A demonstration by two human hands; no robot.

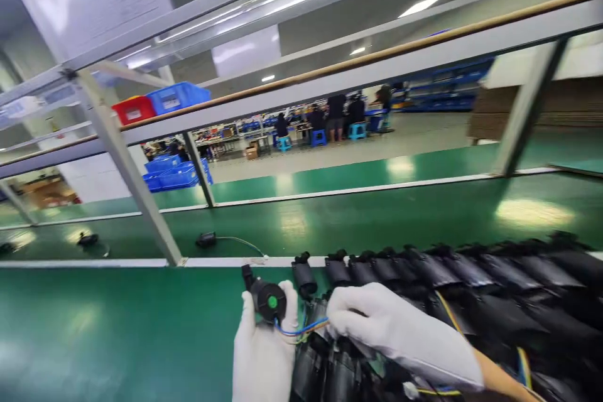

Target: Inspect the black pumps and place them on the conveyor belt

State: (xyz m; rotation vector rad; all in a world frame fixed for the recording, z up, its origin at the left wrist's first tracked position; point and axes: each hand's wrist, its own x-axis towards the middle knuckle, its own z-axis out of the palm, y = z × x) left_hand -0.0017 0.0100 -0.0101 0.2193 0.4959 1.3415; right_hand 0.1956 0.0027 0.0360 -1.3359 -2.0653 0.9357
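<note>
The black cylindrical unit (269, 300), seemingly rigid and best gripped around its middle, is clasped in the curled left hand (264, 358), its likely soft wires (304, 329) pinched just beside by the right hand (379, 326).

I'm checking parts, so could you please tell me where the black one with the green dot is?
In the head view, the green-dotted part is in the left hand, below and slightly left of centre, left of the right hand.
</note>
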